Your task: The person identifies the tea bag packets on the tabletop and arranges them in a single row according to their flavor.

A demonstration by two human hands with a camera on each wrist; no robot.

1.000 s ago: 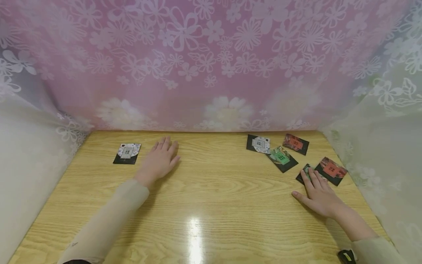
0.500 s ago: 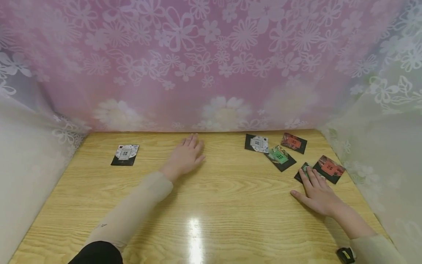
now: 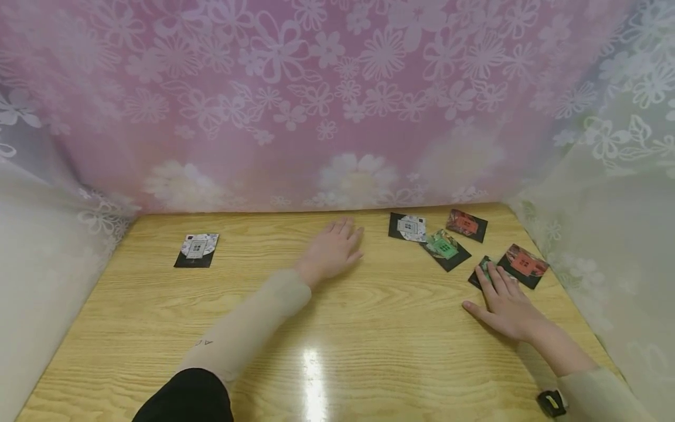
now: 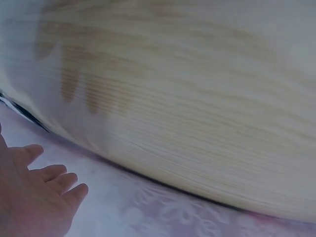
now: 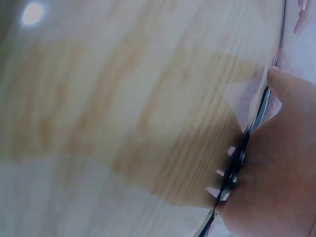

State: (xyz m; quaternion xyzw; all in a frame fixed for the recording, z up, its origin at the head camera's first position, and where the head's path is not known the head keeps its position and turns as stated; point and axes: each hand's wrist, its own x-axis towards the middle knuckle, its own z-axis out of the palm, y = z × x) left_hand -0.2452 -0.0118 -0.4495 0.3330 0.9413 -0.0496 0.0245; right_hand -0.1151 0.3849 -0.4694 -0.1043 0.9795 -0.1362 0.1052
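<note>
In the head view my left hand (image 3: 329, 252) reaches over the far middle of the table with its fingers extended and nothing in it. The left wrist view shows that hand (image 4: 42, 197) with its fingers slightly spread, its shadow apart from it on the wood. My right hand (image 3: 508, 305) lies with straight fingers on a small flat black-and-green packet (image 3: 476, 280), partly hidden beneath the fingertips. Touching or nearly touching it is a red-labelled packet (image 3: 524, 265). Left of the right hand lies a green-labelled packet (image 3: 445, 249), its upper left corner against a white-labelled packet (image 3: 408, 227).
Another red-labelled packet (image 3: 467, 225) lies near the back right edge. A single white-labelled packet (image 3: 196, 251) sits far left on the wooden table (image 3: 369, 328). A pink floral curtain (image 3: 316, 117) hangs behind, with pale cloth (image 3: 622, 246) along the sides.
My left hand has swept right, from beside the far-left packet toward the packets on the right. The right hand stays on its packet, and the whole head view has shifted slightly.
</note>
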